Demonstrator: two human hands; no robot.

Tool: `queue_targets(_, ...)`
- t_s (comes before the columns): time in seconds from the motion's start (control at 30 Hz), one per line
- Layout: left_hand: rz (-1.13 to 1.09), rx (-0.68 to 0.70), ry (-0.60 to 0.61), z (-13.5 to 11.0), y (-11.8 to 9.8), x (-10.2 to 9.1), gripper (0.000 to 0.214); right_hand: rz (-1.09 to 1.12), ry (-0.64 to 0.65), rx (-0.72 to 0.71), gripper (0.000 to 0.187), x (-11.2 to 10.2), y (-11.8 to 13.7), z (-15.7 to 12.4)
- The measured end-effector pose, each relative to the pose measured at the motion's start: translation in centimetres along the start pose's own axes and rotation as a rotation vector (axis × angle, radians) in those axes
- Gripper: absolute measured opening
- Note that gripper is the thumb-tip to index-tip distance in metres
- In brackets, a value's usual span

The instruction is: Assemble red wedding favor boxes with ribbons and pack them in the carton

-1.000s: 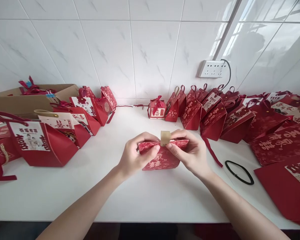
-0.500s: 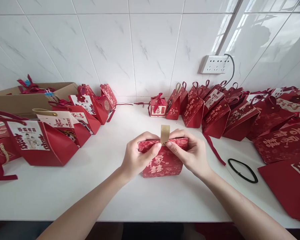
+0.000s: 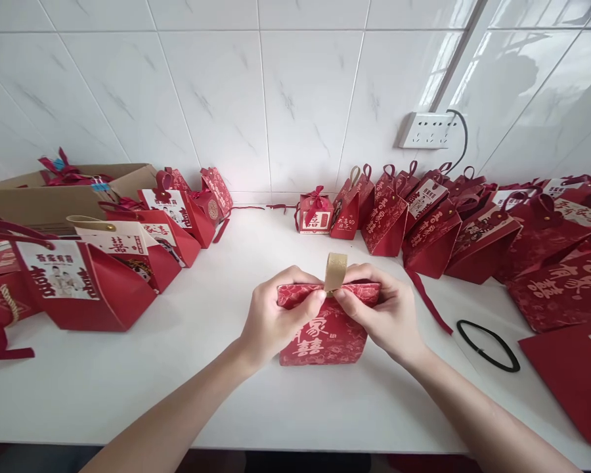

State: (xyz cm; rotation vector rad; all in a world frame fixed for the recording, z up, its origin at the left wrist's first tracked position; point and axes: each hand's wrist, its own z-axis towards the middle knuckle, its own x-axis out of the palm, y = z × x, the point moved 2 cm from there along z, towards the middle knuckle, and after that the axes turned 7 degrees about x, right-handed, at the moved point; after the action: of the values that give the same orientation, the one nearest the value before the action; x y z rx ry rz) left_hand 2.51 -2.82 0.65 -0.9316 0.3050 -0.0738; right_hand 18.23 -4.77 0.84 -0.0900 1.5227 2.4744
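Observation:
A small red gift bag (image 3: 325,338) with white characters stands upright on the white counter (image 3: 201,368) in front of me. Both hands pinch its folded top edge. My left hand (image 3: 276,322) grips the left half of the top, thumb and fingers closed. My right hand (image 3: 384,315) grips the right half the same way. A gold ribbon loop (image 3: 335,271) sticks up between my two thumbs at the middle of the bag's top.
Several red gift bags (image 3: 423,226) line the wall at the right, and more (image 3: 128,249) stand at the left beside a cardboard box (image 3: 54,197). A black hair band (image 3: 487,345) lies right of my hands. A wall socket (image 3: 426,129) is above.
The bag has gone from tilted to standing upright, a little nearer to me, and the gold loop now stands taller between my thumbs. Both hands have kept their grip.

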Motion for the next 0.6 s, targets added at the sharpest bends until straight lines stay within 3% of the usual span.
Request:
queue_targets(0.13, -0.016, -0.006, -0.006, 0.0, 0.3, 0.1, 0.011, -0.054, -0.021, 0.001, 0.008, 0.0, -0.1, 0.0)
queue_targets(0.27, -0.048, -0.034, 0.026, 0.3, 1.0, 0.3, 0.015, -0.048, -0.014, -0.008, 0.023, -0.2, -0.7, 0.2)
queue_targets(0.4, -0.073, -0.049, 0.022, -0.8, 1.6, 0.8, 0.022, -0.124, -0.008, -0.061, 0.024, -0.4, -1.8, 0.2)
queue_targets(0.5, -0.087, -0.061, -0.08, -2.9, 1.9, 1.3, 0.052, -0.204, -0.026, -0.085, 0.028, -0.7, -2.9, 0.4)
queue_targets(0.6, 0.042, -0.148, -0.109, -5.2, 2.3, 1.7, 0.07, -0.198, 0.009, -0.077, 0.038, -1.2, -3.2, 0.7)
